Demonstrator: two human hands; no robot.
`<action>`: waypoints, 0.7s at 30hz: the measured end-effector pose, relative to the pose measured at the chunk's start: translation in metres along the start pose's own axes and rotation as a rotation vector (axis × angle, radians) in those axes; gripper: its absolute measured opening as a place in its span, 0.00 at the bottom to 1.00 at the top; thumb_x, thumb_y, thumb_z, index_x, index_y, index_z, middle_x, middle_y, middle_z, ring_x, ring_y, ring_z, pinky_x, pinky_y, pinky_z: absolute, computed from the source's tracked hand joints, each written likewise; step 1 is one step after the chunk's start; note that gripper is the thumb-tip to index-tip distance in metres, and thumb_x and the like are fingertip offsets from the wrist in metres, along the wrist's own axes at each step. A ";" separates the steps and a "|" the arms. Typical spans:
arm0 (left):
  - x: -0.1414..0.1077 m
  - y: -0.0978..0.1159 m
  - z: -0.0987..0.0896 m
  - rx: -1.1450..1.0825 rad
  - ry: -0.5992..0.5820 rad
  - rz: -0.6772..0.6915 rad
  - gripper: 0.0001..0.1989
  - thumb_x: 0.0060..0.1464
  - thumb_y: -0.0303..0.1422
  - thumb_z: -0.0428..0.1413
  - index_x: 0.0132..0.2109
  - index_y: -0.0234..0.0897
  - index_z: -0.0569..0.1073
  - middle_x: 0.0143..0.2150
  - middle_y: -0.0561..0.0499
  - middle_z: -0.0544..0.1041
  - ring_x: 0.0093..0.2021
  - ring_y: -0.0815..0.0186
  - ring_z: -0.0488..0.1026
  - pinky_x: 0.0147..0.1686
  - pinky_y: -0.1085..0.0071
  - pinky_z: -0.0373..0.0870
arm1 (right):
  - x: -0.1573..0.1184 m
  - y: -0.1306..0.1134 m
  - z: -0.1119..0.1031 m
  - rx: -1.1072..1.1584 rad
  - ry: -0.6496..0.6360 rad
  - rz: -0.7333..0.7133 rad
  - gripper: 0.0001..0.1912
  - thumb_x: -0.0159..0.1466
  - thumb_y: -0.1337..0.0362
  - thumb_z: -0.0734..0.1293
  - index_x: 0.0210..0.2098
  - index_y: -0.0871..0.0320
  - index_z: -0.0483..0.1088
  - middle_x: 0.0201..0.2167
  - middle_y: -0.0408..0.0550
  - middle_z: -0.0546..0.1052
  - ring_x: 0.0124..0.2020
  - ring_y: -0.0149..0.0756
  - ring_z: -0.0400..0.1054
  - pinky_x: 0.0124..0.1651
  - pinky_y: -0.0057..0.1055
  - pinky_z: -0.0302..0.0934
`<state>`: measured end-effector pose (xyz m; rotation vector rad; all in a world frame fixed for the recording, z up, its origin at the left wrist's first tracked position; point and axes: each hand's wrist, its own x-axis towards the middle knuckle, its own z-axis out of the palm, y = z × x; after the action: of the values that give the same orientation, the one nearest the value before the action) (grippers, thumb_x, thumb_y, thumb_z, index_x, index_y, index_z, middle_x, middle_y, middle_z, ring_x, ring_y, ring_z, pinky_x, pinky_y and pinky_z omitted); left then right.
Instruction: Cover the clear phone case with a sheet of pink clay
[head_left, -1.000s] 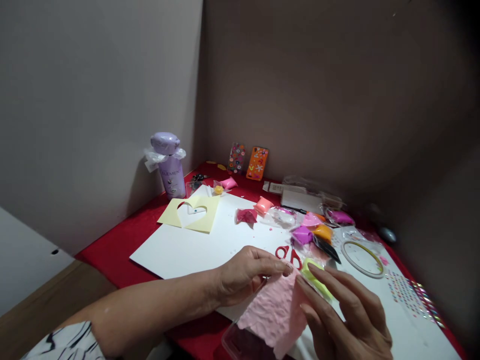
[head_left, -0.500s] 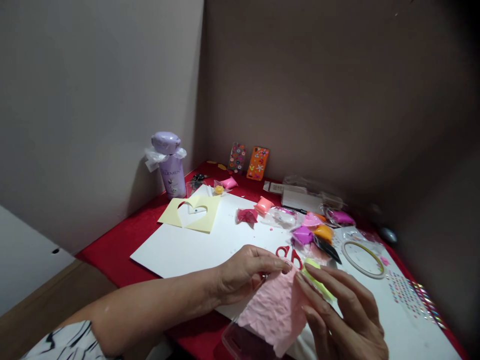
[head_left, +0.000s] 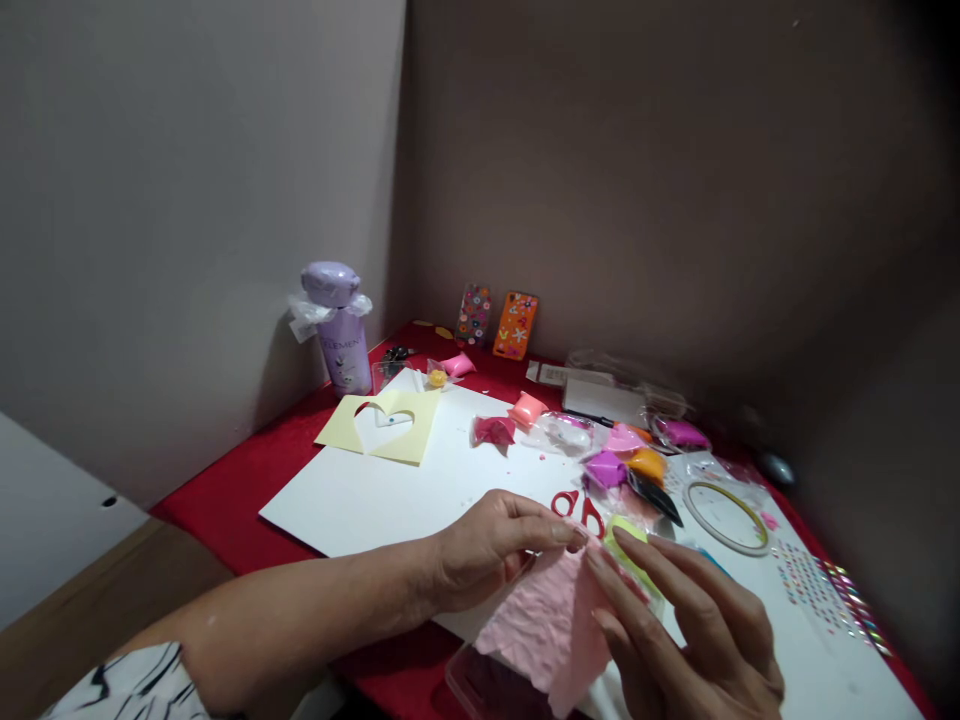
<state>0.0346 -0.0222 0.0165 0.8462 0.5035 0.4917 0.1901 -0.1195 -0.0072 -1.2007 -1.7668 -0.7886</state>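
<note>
A textured pink sheet [head_left: 544, 625] lies over a clear case [head_left: 491, 690] near the front edge of the table. My left hand [head_left: 499, 550] is closed, pinching the top edge of the pink sheet between thumb and fingers. My right hand [head_left: 694, 620] touches the same sheet along its upper right edge, its fingers stretched and slightly apart. Just beyond both hands are the red handles of scissors [head_left: 589, 512]. A yellow-green piece [head_left: 622, 540] shows partly behind my right fingers.
On the white board [head_left: 360, 505] lie a yellow paper with a heart cutout [head_left: 341, 430], several clay packets [head_left: 493, 431], a tape roll [head_left: 691, 520] and gem stickers [head_left: 814, 590]. Behind stand a purple bottle [head_left: 346, 350] and two decorated phone cases [head_left: 516, 326].
My right hand has shifted slightly, its fingertips a little to the left along the sheet's edge. A bit of blue now shows behind that hand. My left hand keeps its pinch.
</note>
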 end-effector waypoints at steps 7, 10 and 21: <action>-0.001 -0.002 -0.001 -0.010 -0.029 0.001 0.08 0.43 0.32 0.63 0.27 0.30 0.76 0.21 0.55 0.66 0.26 0.74 0.60 0.32 0.74 0.54 | 0.001 0.005 -0.004 -0.092 -0.001 -0.116 0.15 0.56 0.68 0.69 0.43 0.61 0.75 0.45 0.55 0.76 0.46 0.48 0.68 0.46 0.43 0.60; -0.001 -0.001 -0.001 -0.006 -0.024 -0.005 0.08 0.42 0.32 0.64 0.27 0.30 0.76 0.21 0.54 0.67 0.26 0.74 0.61 0.32 0.74 0.55 | 0.001 0.005 -0.004 -0.102 -0.011 -0.129 0.16 0.55 0.68 0.70 0.43 0.60 0.75 0.46 0.55 0.76 0.46 0.48 0.68 0.46 0.43 0.59; -0.002 0.000 0.001 -0.007 0.000 -0.012 0.05 0.42 0.30 0.63 0.27 0.30 0.77 0.21 0.55 0.67 0.26 0.75 0.61 0.32 0.75 0.55 | 0.003 0.003 -0.007 0.001 0.001 -0.061 0.11 0.56 0.71 0.68 0.39 0.62 0.76 0.44 0.55 0.76 0.46 0.46 0.67 0.46 0.43 0.60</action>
<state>0.0342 -0.0239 0.0173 0.8358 0.5062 0.4821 0.1947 -0.1230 -0.0011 -1.1505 -1.8099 -0.8239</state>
